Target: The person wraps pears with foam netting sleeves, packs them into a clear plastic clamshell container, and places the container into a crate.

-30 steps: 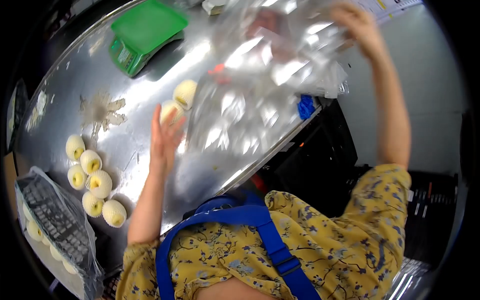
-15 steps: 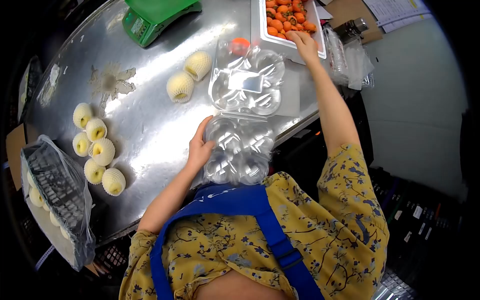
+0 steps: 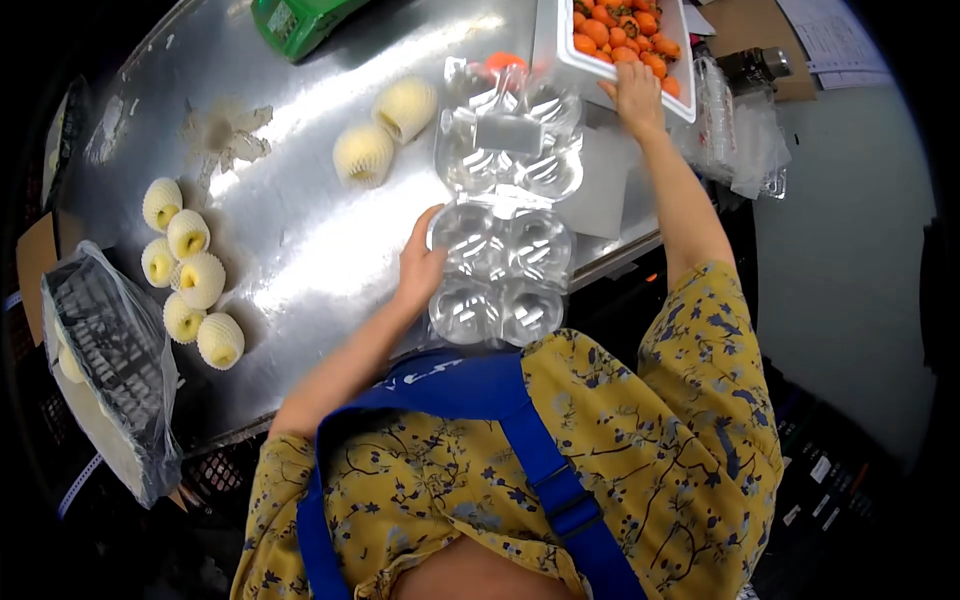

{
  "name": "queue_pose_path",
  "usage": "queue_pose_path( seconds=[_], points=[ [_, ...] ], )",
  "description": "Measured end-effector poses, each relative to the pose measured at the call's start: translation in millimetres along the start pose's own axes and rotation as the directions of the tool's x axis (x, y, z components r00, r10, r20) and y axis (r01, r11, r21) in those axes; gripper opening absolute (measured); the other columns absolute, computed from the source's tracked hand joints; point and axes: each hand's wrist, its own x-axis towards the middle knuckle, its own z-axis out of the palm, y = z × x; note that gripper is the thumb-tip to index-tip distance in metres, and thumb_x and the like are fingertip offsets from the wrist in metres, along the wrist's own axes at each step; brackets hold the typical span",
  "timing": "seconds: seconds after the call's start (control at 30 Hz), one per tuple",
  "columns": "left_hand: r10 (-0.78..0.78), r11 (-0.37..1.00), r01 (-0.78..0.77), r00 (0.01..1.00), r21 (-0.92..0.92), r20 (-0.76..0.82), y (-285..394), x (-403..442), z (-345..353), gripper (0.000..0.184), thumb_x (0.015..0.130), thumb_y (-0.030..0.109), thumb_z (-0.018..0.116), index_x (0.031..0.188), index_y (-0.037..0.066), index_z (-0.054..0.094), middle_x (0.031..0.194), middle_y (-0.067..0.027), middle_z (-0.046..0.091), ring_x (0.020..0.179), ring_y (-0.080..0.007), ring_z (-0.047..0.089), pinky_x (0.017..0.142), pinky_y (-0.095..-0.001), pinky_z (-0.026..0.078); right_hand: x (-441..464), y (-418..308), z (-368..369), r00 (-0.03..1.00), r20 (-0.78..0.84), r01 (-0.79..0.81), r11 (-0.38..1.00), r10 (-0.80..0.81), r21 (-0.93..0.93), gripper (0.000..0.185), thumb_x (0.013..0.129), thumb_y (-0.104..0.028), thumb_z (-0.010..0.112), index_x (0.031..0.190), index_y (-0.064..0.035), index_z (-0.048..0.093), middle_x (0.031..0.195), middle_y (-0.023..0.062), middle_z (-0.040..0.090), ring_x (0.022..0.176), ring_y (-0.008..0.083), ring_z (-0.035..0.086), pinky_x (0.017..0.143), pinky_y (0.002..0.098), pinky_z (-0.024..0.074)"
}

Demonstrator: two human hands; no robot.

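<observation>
A clear plastic clamshell (image 3: pixel 500 240) lies unfolded on the metal table, its moulded round hollows facing up. My left hand (image 3: pixel 422 262) grips the left edge of its near half. My right hand (image 3: pixel 637 98) is at the near rim of a white foam box (image 3: pixel 580 68) that holds orange persimmons (image 3: pixel 625 30); its fingertips reach over the rim to the fruit, and whether they hold one is unclear. Left of the clamshell are two fruits in foam nets (image 3: pixel 363 155). Beyond its far half shows a red-orange round object (image 3: pixel 506 62).
Several netted fruits (image 3: pixel 201 280) stand at the table's left, beside a plastic-lined box (image 3: pixel 110 350). A green scale (image 3: pixel 300 22) is at the top. A dark bottle (image 3: pixel 752 68) and plastic packs (image 3: pixel 716 120) lie right of the foam box.
The clamshell, blurred in the air a second ago, now lies unfolded. My left hand has come to its edge, and my right hand has moved to the persimmon box. The view has shifted.
</observation>
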Motion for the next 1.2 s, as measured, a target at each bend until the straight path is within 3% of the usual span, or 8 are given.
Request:
queue_pose_path(
  seconds=[0.23,0.37,0.57,0.7,0.8,0.87,0.93,1.2],
  points=[
    [0.019,0.989,-0.008,0.997,-0.146,0.072,7,4,3,0.062,0.073,-0.005,0.042,0.132,0.012,0.044,0.108,-0.0094,0.058,0.077,-0.0103,0.054,0.069,-0.0233,0.045,1,38,-5,0.993,0.097,0.062,0.998,-0.061,-0.006,0.041,0.078,-0.039,0.065,0.101,-0.0071,0.052,0.092,0.0114,0.052,0.091,0.0321,0.051,0.078,0.0436,0.0419],
    [-0.096,0.98,0.111,0.991,-0.163,0.095,-2,5,19,0.062,0.072,-0.005,0.042,0.132,0.011,0.044,0.12,-0.0151,0.054,0.107,-0.0211,0.053,0.093,-0.0291,0.04,5,44,-6,0.985,0.16,0.075,0.997,-0.07,-0.026,0.04,0.078,-0.039,0.065,0.102,-0.0087,0.053,0.098,0.0124,0.053,0.094,0.033,0.051,0.08,0.0443,0.0428],
    [-0.006,1.0,0.006,1.0,-0.009,-0.024,-10,1,52,0.055,0.074,-0.003,0.045,0.129,0.006,0.045,0.123,-0.018,0.051,0.117,-0.0301,0.047,0.099,-0.0344,0.035,0,37,-1,0.978,0.199,0.067,0.997,-0.058,-0.037,0.038,0.079,-0.031,0.065,0.107,-0.0082,0.052,0.101,0.0137,0.053,0.096,0.0346,0.05,0.082,0.0439,0.043],
    [-0.032,0.995,0.036,0.999,0.095,-0.035,-20,6,61,0.05,0.078,0.0,0.044,0.127,0.005,0.044,0.123,-0.0199,0.05,0.114,-0.0354,0.047,0.099,-0.0372,0.036,-4,-31,-69,0.987,-0.159,0.015,0.998,-0.005,0.061,0.04,0.073,-0.011,0.067,0.109,-0.0026,0.052,0.104,0.0145,0.055,0.097,0.0349,0.052,0.081,0.0423,0.0436],
    [-0.046,0.992,0.039,0.997,0.117,0.059,-38,22,58,0.058,0.078,0.005,0.048,0.135,0.008,0.036,0.121,-0.0175,0.052,0.106,-0.0285,0.051,0.09,-0.034,0.04,-64,-112,-135,0.961,0.276,-0.152,0.82,-0.008,0.552,0.016,0.075,-0.008,0.068,0.088,-0.003,0.061,0.089,0.0139,0.059,0.084,0.0312,0.057,0.074,0.0352,0.0458],
    [-0.121,0.993,0.118,0.968,0.023,0.22,-39,29,46,0.065,0.08,0.01,0.048,0.141,0.012,0.026,0.12,-0.015,0.052,0.097,-0.0216,0.057,0.079,-0.0307,0.047,-102,-161,-181,0.714,0.635,-0.21,0.776,-0.294,0.595,0.034,0.067,-0.023,0.077,0.092,-0.0042,0.062,0.093,0.0131,0.06,0.089,0.0289,0.057,0.079,0.0379,0.0454],
    [-0.363,0.914,0.404,0.859,-0.043,0.362,-3,23,30,0.067,0.088,0.025,0.046,0.146,0.014,0.014,0.128,-0.015,0.047,0.108,-0.0221,0.054,0.084,-0.0374,0.047,-141,-181,-186,0.686,0.53,-0.032,0.707,-0.499,0.707,0.049,0.064,-0.026,0.077,0.103,-0.0022,0.059,0.104,0.0125,0.058,0.097,0.0278,0.055,0.084,0.0377,0.0443],
    [-0.333,0.927,0.376,0.82,0.0,0.466,-6,22,27,0.078,0.091,0.05,0.041,0.147,0.014,0.001,0.148,-0.0161,0.02,0.124,-0.0339,0.038,0.096,-0.0461,0.038,-208,-172,-159,0.79,0.439,0.029,0.742,-0.428,0.67,0.036,0.063,-0.012,0.074,0.095,-0.0047,0.057,0.103,0.0044,0.058,0.093,0.025,0.055,0.07,0.0325,0.0501]
  ],
)
